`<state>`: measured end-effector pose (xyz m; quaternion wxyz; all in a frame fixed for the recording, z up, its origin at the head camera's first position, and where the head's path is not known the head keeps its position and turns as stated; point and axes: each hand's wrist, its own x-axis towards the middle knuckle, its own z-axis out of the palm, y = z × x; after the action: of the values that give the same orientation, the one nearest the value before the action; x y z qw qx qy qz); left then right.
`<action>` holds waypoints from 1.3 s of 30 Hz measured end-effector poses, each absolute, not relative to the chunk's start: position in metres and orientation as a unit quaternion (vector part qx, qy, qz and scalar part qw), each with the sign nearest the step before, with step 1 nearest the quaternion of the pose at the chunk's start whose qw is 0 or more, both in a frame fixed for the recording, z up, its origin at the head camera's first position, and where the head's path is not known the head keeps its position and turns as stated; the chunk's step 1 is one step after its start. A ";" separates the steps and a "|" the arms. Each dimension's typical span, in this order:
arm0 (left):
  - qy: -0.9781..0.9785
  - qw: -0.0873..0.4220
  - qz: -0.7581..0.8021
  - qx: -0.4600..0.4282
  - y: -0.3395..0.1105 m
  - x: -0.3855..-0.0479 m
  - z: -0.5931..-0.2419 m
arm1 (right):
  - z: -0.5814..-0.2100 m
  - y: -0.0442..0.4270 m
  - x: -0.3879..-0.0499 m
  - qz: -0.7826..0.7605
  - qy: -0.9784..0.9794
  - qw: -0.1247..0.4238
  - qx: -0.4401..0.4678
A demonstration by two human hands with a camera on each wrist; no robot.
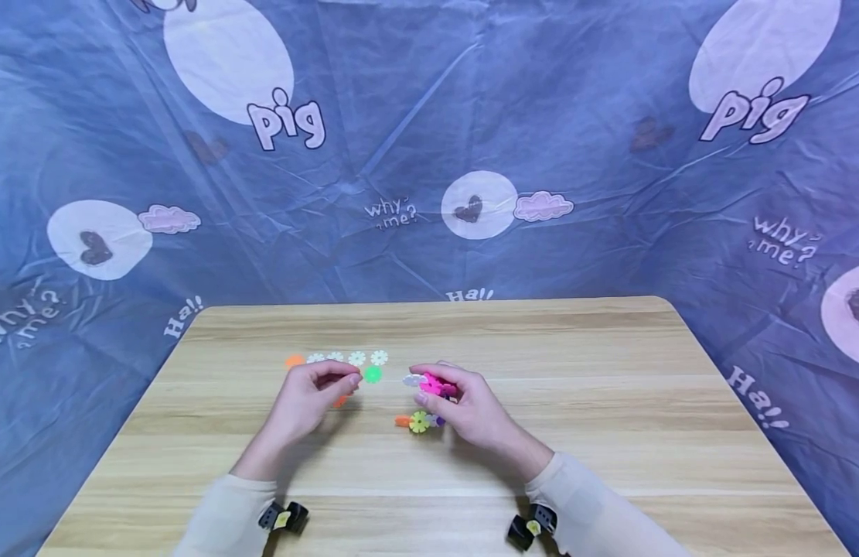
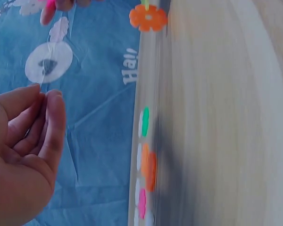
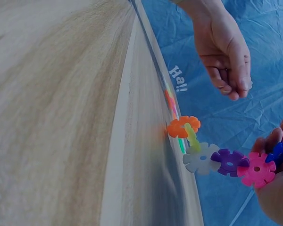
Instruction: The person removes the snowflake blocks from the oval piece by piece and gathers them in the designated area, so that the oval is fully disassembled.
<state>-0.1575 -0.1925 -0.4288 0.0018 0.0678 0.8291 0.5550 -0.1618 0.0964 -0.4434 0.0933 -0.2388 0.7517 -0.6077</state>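
My left hand point(image 1: 297, 410) point(image 2: 26, 155) point(image 3: 224, 52) has its fingertips together, pinching a small pale piece point(image 3: 251, 84) that is mostly hidden. My right hand point(image 1: 481, 410) point(image 3: 276, 200) grips a linked chain of flower-shaped discs. A white disc point(image 1: 411, 381) and a pink disc point(image 1: 430, 384) are at its upper end, pointing towards the left hand. The chain's other end hangs below the right fingers, with purple point(image 3: 230, 163), white point(image 3: 201, 159), yellow-green point(image 1: 419, 422) and orange point(image 1: 403, 421) point(image 2: 148, 18) discs. A gap separates the hands.
Several white discs point(image 1: 379, 357) lie in a row on the wooden table point(image 1: 575, 348) beyond the left hand. A green disc point(image 1: 373, 374) and orange discs point(image 1: 294, 361) are near them, and a pink one point(image 2: 142, 203) shows too. A blue patterned cloth point(image 1: 401, 139) hangs behind.
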 end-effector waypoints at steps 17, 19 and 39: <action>0.811 -0.047 0.547 0.203 -0.151 -0.149 -0.418 | -0.442 0.095 -0.163 -0.606 0.751 0.095 -0.246; 0.810 -0.046 0.546 0.208 -0.148 -0.149 -0.417 | -0.443 0.095 -0.163 -0.606 0.750 0.094 -0.247; 0.790 -0.015 0.585 0.185 -0.139 -0.150 -0.423 | -0.448 0.094 -0.166 -0.609 0.746 0.119 -0.244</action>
<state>-0.1499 -0.1387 -0.4228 -0.0154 0.1849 0.7895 0.5850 -0.1662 0.0942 -0.4482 0.1185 -0.2438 0.7456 -0.6087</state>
